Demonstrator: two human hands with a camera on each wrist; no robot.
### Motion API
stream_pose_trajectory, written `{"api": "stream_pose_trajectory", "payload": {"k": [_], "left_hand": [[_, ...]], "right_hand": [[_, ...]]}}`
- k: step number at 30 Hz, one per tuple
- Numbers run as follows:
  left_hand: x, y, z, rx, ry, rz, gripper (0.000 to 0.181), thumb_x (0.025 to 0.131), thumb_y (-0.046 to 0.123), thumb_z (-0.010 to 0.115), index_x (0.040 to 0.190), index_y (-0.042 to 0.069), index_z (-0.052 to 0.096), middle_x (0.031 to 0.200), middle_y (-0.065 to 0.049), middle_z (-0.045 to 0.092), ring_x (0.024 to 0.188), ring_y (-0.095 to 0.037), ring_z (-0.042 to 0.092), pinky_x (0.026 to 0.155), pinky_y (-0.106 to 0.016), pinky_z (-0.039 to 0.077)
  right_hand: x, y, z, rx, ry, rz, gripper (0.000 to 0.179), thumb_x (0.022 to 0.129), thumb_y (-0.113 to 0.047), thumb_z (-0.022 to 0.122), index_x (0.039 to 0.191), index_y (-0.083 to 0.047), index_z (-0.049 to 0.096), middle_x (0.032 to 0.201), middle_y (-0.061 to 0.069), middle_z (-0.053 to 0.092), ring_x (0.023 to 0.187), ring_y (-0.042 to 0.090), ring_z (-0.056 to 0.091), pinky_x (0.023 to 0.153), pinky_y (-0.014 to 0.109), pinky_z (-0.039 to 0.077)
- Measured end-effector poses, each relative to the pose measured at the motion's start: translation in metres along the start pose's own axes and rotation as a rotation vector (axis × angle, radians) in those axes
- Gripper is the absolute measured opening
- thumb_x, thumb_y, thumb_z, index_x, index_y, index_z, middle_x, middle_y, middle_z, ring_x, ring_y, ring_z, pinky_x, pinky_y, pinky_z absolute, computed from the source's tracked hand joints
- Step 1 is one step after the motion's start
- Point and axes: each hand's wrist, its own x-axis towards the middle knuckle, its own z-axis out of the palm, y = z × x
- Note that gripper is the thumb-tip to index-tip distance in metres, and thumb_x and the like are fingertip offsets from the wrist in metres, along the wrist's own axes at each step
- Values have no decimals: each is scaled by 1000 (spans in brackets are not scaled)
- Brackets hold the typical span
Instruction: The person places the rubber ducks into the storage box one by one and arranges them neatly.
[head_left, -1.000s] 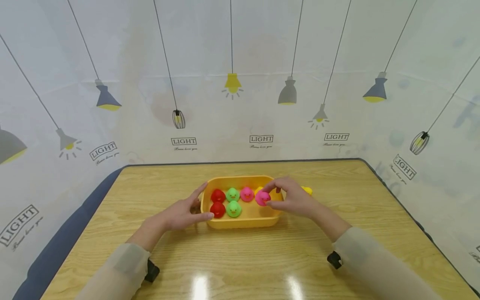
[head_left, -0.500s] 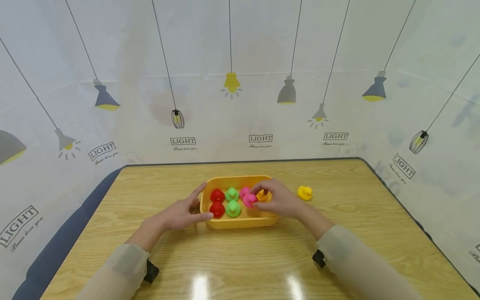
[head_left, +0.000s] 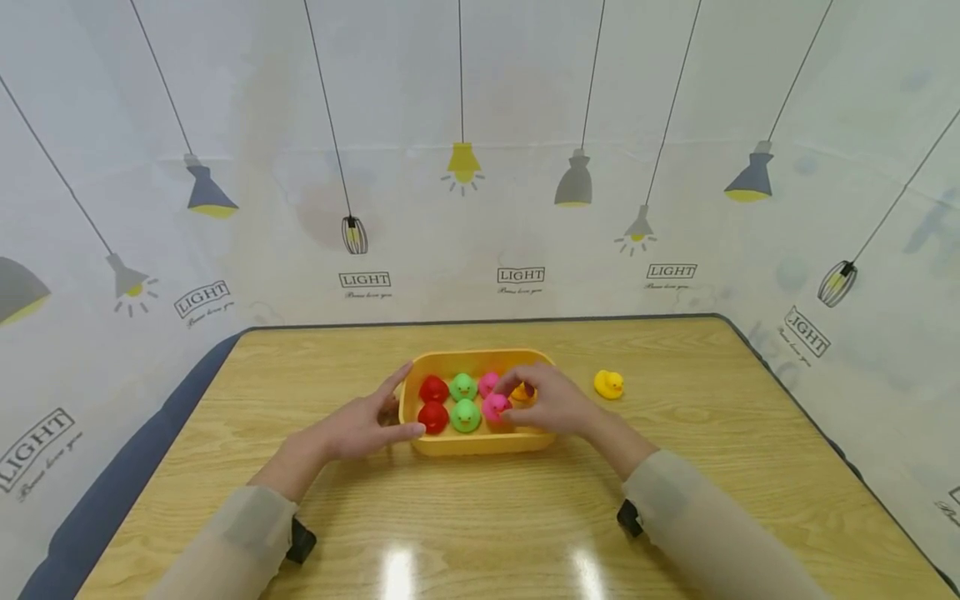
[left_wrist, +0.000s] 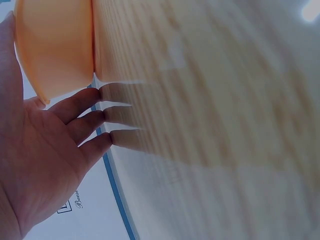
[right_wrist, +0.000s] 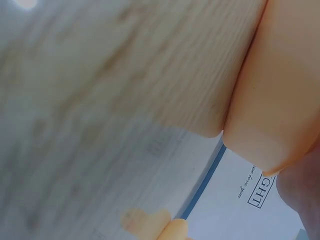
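A yellow-orange plastic tray (head_left: 480, 447) stands on the table with small toy ducks in it. My left hand (head_left: 360, 427) lies against its left end, thumb at the front and index finger toward the back corner, fingers spread and fairly straight. In the left wrist view, the other fingertips (left_wrist: 102, 116) rest on the tabletop. My right hand (head_left: 553, 400) reaches over the right part and pinches a pink duck (head_left: 495, 407) down inside the tray. Beside that duck sits a green duck (head_left: 466, 416), and behind it another pink duck (head_left: 488, 382). The right wrist view hides the pinching fingers.
Two red ducks (head_left: 432, 417) fill the tray's left side, and another green duck (head_left: 463, 386) sits at the back. A yellow-orange duck (head_left: 523, 391) is partly hidden under my right hand. A yellow duck (head_left: 609, 384) stands on the table (head_left: 480, 517) right of the tray.
My right hand has moved left and lowered the pink duck into the front row beside the green one. The yellow duck on the table has come into full view. My left hand stays put.
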Motion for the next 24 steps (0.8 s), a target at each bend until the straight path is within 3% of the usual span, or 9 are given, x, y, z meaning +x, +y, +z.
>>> {"api": "stream_pose_trajectory", "payload": {"k": [5, 10, 24], "left_hand": [[0, 1, -1, 2, -2, 0, 110, 93, 78, 70, 174, 52, 0, 156, -17, 63, 126, -32, 64, 117, -61, 50], [0, 1, 0, -1, -6, -7, 111, 93, 78, 70, 174, 52, 0, 160, -19, 60, 137, -37, 62, 123, -67, 43], [1, -1, 0, 8, -2, 3, 110, 93, 79, 70, 173, 55, -1, 163, -21, 57, 143, -42, 59, 125, -68, 40]], "right_hand": [[0, -2, 1, -83, -22, 45, 24, 92, -27, 87, 113, -26, 77, 111, -9, 76, 101, 22, 60, 91, 37, 48], [0, -6, 1, -168, -54, 100, 22, 92, -31, 87, 110, -30, 76, 108, -13, 75, 103, 20, 58, 96, 41, 46], [4, -9, 3, -250, -110, 143, 19, 95, -34, 86, 109, -33, 75, 107, -17, 75, 107, 18, 61, 106, 47, 45]]}}
